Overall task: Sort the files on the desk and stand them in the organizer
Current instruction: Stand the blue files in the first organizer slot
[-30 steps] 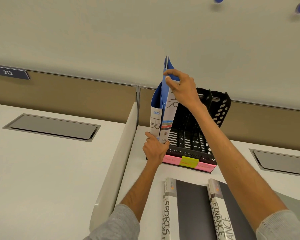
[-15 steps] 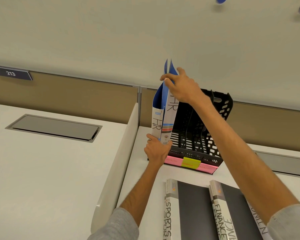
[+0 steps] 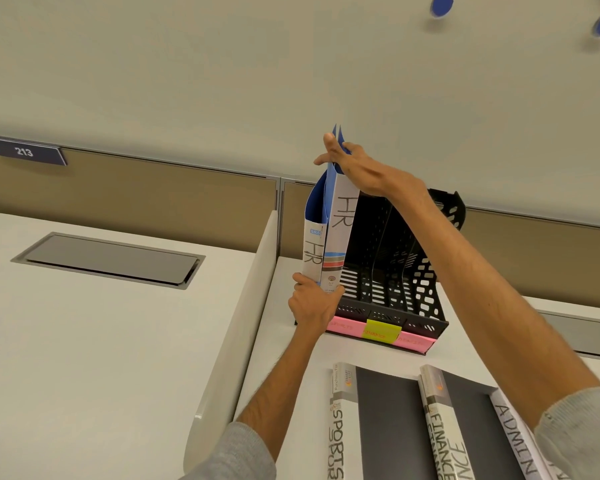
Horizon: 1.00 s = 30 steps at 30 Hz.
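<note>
Head view, looking forward and down: the black organizer [image 3: 392,271] stands on the desk [image 3: 284,355] against the back partition, and everything else is placed from it. Two blue HR files [image 3: 329,233] stand upright at the organizer's left end, spines facing the camera, apparently in or at its leftmost slot; whether their bottom edges are fully seated I cannot tell, because the left hand covers them. Standing them spine-out keeps the labels readable and matches the coloured tags [image 3: 381,332] along the organizer's front lip.

The left hand [image 3: 312,304] is closed around the lower corner of the files at the organizer's front-left, fingers wrapped and pinching the spines, likely to steady the base. The right hand [image 3: 352,168] reaches over the organizer's top to the files' upper edge, fingers loosely spread rather than clenched, the thumb and fingertips touching the tips of the blue covers, probably to keep them together and upright.

In front of the organizer, nearer the camera, three more files lie flat: SPORTS [image 3: 338,424], FINANCE [image 3: 440,431] and ADMIN [image 3: 513,441], not yet stood up.
</note>
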Available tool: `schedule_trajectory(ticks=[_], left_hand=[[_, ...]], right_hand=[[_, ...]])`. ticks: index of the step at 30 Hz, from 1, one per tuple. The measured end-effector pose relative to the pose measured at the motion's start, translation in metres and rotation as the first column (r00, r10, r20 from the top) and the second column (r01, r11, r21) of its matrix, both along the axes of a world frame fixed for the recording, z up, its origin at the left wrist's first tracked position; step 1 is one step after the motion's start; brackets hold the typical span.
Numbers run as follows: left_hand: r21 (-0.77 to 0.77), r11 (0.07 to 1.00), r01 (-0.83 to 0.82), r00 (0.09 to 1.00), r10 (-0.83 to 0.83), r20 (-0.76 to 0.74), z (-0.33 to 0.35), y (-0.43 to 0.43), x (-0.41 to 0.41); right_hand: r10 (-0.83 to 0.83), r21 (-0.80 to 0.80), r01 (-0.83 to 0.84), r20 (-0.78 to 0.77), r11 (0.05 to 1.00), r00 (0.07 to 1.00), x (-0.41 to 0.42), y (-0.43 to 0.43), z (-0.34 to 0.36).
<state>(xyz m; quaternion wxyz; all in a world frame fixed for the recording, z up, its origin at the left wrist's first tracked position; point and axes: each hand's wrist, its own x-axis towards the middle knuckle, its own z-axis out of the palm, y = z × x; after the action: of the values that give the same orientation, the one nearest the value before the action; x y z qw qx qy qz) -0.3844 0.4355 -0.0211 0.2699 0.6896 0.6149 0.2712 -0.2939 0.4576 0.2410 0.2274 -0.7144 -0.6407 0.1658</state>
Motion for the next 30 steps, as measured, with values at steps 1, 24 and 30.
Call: schedule_trajectory(ticks=[1,24,30], left_hand=[[0.001,1.000,0.001,1.000,-0.001,-0.001,0.000,0.001,-0.001],[-0.048,0.997,-0.056,0.996,0.059,0.063,-0.003,-0.002,0.007],[-0.016,1.000,0.015,0.998,-0.014,0.055,-0.008,0.001,-0.002]], right_hand=[[-0.002,0.003,0.002,-0.006,1.000,1.000,-0.001,0.001,0.000],[-0.053,0.099,0.028,0.261,0.995,0.964,-0.014,-0.010,-0.017],[-0.015,0.031,0.014,0.040,0.999,0.999,-0.004,-0.002,-0.014]])
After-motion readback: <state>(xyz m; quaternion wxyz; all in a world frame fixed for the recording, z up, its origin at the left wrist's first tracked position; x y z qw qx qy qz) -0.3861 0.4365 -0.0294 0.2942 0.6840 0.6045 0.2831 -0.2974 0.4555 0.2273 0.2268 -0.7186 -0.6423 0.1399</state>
